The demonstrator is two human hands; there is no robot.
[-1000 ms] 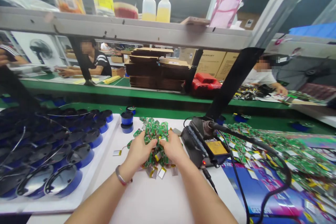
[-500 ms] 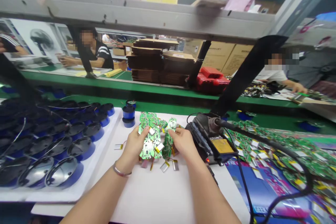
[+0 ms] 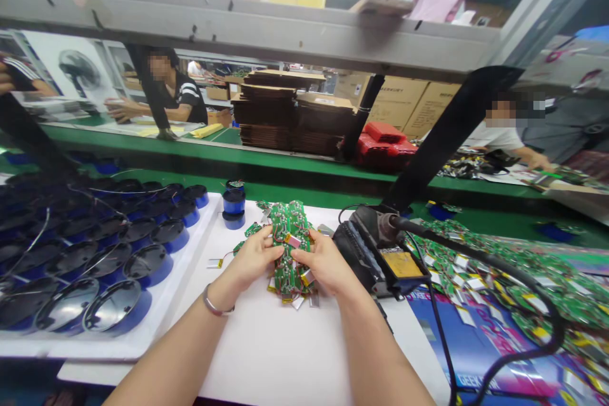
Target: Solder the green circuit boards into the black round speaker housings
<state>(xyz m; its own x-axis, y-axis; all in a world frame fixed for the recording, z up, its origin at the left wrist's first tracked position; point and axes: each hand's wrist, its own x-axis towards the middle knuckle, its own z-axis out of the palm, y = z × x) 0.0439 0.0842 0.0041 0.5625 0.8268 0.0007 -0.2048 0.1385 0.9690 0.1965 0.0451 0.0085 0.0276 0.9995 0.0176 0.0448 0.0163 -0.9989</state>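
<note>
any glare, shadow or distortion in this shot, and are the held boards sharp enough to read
Head view: glare on the glossy black parts at lower left; a dark patch, likely shadow, on the shelf front below the brown board; wide-angle stretching toward the edges. Same view: the held green circuit boards stand out, but any markings are too small to read.

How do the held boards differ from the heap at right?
The held boards are bunched between left hand and right hand; the heap lies loosely spread. The held boards form a smaller group than the heap. The held boards are over the white surface; the heap overlaps a blue sheet. Shared: both green, with silver-and-yellow pouches.
</note>
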